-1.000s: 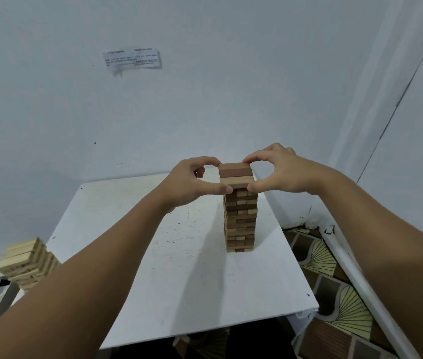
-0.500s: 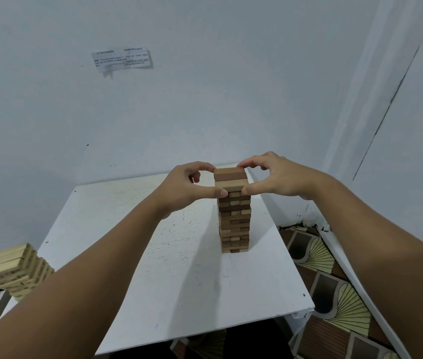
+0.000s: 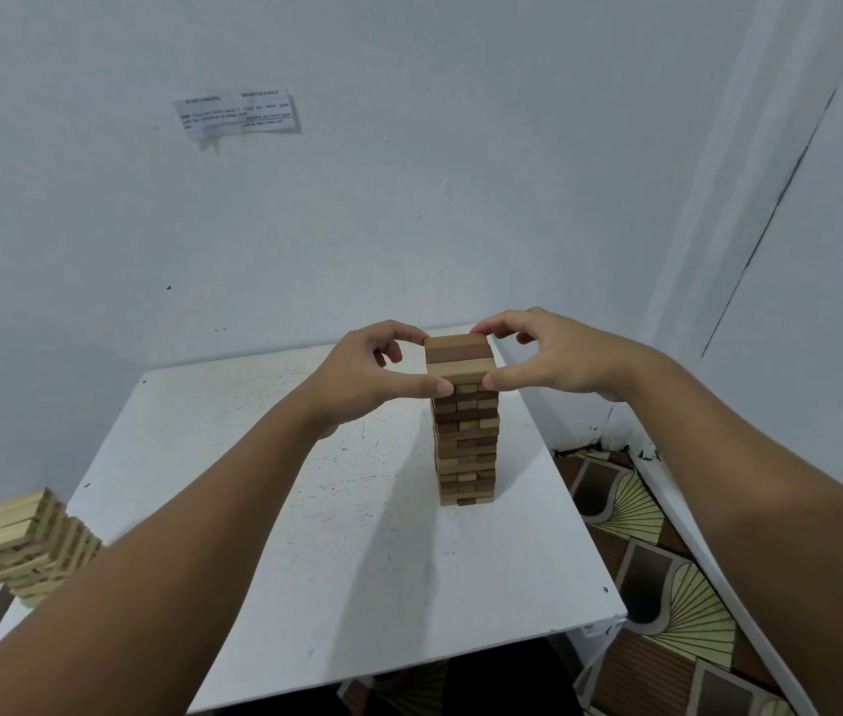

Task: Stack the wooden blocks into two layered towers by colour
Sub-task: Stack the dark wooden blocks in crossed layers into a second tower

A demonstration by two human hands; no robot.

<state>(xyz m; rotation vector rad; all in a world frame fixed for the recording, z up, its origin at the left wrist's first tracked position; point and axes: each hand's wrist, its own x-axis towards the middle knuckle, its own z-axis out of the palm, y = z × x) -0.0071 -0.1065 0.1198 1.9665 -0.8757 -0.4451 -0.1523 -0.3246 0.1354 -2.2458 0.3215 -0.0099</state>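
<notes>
head view: brown tower [image 3: 465, 431] tall on surface [image 3: 264, 509], pale tower [image 3: 31, 547] standing left — both hands, left hand [image 3: 372, 377] and right hand [image 3: 553, 356], pinch top layer [image 3: 459, 360]; stacking looks nearly done.

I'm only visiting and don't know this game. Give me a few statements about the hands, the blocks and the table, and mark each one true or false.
1. Both hands are at the top of the tall tower. True: the left hand and the right hand pinch its top layer from opposite sides.
2. The tall tower is all one pale colour. False: it mixes darker brown and light blocks.
3. A second stack of pale blocks sits at the far left. True.
4. The tall tower stands on the patterned floor. False: it stands on the white table.
5. The wall is bare. False: a printed paper slip is stuck on it.
</notes>
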